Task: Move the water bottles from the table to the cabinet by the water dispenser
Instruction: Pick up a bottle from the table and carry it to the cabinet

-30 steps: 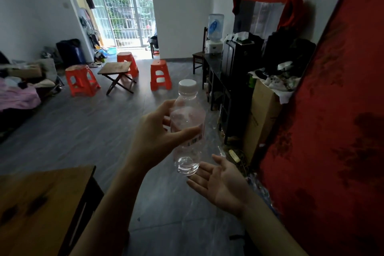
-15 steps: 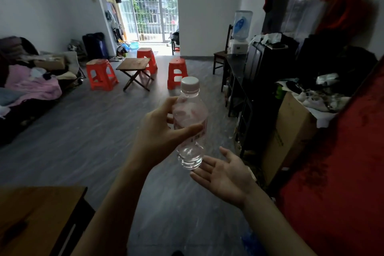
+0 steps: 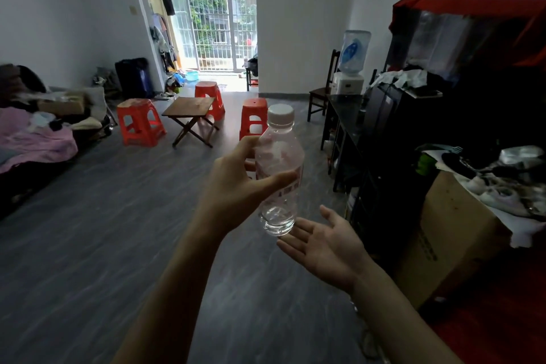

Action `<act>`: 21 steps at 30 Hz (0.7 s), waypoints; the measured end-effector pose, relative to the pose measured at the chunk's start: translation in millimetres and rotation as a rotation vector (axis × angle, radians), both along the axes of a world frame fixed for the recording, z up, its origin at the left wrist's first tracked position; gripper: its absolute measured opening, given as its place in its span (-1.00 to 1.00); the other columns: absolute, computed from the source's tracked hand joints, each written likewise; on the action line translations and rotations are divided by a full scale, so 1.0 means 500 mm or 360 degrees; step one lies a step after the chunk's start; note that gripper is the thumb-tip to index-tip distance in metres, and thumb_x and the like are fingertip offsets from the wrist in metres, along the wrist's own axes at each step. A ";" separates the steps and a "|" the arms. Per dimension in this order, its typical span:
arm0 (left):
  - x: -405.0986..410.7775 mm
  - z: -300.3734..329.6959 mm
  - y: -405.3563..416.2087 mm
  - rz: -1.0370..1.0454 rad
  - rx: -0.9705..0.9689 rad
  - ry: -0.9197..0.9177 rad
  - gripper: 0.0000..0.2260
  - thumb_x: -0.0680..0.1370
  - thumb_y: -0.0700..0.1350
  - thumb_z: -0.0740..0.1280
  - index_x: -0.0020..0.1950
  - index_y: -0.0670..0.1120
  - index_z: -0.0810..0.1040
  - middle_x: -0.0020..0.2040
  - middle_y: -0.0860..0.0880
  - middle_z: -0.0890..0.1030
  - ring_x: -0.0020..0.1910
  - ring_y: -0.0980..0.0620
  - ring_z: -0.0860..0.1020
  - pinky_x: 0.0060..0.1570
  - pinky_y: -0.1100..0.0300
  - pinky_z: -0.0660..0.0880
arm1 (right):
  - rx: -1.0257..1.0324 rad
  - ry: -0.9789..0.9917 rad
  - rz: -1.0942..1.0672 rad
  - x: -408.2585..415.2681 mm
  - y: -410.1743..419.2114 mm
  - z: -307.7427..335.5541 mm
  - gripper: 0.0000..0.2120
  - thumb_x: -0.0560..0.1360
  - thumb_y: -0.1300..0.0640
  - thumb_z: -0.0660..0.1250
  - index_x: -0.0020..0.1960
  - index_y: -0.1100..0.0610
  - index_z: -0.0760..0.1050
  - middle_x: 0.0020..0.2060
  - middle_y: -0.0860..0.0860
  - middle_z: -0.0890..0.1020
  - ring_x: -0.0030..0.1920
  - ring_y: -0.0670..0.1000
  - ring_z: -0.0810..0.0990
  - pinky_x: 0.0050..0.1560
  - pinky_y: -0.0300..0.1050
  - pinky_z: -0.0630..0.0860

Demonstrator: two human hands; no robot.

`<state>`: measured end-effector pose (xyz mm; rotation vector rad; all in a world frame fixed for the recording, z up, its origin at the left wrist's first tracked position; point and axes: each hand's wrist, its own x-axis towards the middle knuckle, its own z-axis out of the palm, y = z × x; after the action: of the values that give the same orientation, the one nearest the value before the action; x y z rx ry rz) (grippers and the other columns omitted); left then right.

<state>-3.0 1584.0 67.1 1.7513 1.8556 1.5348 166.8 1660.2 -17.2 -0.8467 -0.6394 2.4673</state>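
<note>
Head view: left hand [image 3: 236, 183] grips the water bottle [image 3: 279, 174] round its middle, thumb across the label, fingers wrapped behind. Bottle upright, slightly tilted, white cap up, held in the air over the grey floor [image 3: 103, 245]. Right hand [image 3: 325, 245] sits just below and to the right of the bottle's base, palm up, fingers spread and relaxed; fingertips look near or touching the base, can't tell which. Ahead of the right hand, up and to its right: water dispenser [image 3: 351, 68] on a dark cabinet [image 3: 348, 115], well apart from both hands. Nearer, right of the right hand: cardboard box [image 3: 449, 239]. Ahead of the left hand: folding table [image 3: 192, 109] among three red stools [image 3: 139, 121].
</note>
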 end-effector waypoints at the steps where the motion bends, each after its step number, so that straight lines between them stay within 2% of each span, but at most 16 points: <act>1: -0.009 0.004 0.023 -0.0004 0.0013 -0.0013 -0.30 0.27 0.35 0.45 0.33 0.06 0.54 0.07 0.17 0.67 -0.04 0.34 0.62 -0.18 0.52 0.50 | -0.0007 0.0004 -0.0016 -0.008 0.022 0.003 -0.42 0.59 -0.16 0.07 0.20 0.36 0.46 0.16 0.29 0.62 0.24 0.26 0.54 0.23 0.14 0.45; 3: -0.024 0.009 0.060 -0.0006 0.0043 -0.0028 -0.31 0.24 0.38 0.43 0.30 0.09 0.55 0.00 0.25 0.65 -0.03 0.38 0.61 -0.20 0.53 0.48 | -0.0016 -0.0001 -0.0034 -0.024 0.061 0.007 -0.42 0.60 -0.17 0.07 0.23 0.35 0.44 0.11 0.29 0.64 0.22 0.27 0.54 0.20 0.15 0.46; 5: -0.041 0.006 0.108 -0.0031 0.0036 -0.0020 -0.31 0.24 0.37 0.43 0.30 0.09 0.53 0.02 0.24 0.63 0.03 0.41 0.58 -0.20 0.53 0.49 | -0.0021 0.0001 -0.0047 -0.043 0.109 0.007 -0.37 0.60 -0.17 0.06 0.37 0.34 0.37 0.25 0.28 0.57 0.29 0.26 0.49 0.24 0.15 0.43; 7: -0.061 -0.002 0.161 -0.0045 0.0019 -0.0009 -0.30 0.26 0.35 0.44 0.32 0.07 0.53 0.07 0.18 0.64 0.04 0.38 0.59 -0.18 0.52 0.50 | -0.0028 -0.0010 -0.0075 -0.064 0.158 0.003 -0.36 0.59 -0.18 0.06 0.39 0.34 0.35 0.29 0.27 0.54 0.30 0.26 0.48 0.23 0.15 0.43; 10: -0.085 -0.014 0.239 -0.0046 0.0013 -0.0013 -0.31 0.26 0.33 0.45 0.32 0.06 0.53 0.10 0.14 0.64 -0.01 0.35 0.60 -0.19 0.52 0.50 | -0.0031 -0.0026 -0.0084 -0.090 0.233 -0.006 -0.38 0.59 -0.19 0.06 0.30 0.35 0.40 0.26 0.29 0.55 0.26 0.26 0.51 0.20 0.15 0.45; 14: -0.116 -0.018 0.359 -0.0052 0.0015 -0.0014 -0.31 0.27 0.30 0.46 0.32 0.02 0.53 0.11 0.11 0.65 0.00 0.31 0.60 -0.19 0.51 0.51 | -0.0008 -0.0025 -0.0091 -0.121 0.358 -0.016 -0.37 0.58 -0.19 0.07 0.29 0.35 0.42 0.25 0.28 0.56 0.24 0.26 0.53 0.21 0.15 0.45; 18: -0.147 -0.013 0.503 -0.0054 0.0025 -0.0011 -0.34 0.30 0.26 0.48 0.33 0.00 0.53 0.10 0.13 0.63 0.00 0.34 0.59 -0.18 0.52 0.51 | 0.0020 -0.0037 -0.0099 -0.151 0.502 -0.016 -0.40 0.59 -0.19 0.06 0.12 0.35 0.49 0.05 0.30 0.66 0.11 0.26 0.59 0.14 0.14 0.48; 21: -0.168 -0.005 0.619 -0.0045 0.0008 -0.0009 -0.40 0.35 0.17 0.54 0.33 0.00 0.53 0.09 0.15 0.63 0.01 0.32 0.59 -0.17 0.52 0.51 | 0.0020 -0.0033 -0.0085 -0.172 0.616 -0.007 -0.40 0.59 -0.20 0.06 0.09 0.35 0.51 0.05 0.29 0.66 0.10 0.25 0.60 0.14 0.14 0.48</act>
<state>-86.9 1893.7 64.8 1.7658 1.8180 1.5338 81.0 1968.1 -21.0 -0.8745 -0.6305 2.4070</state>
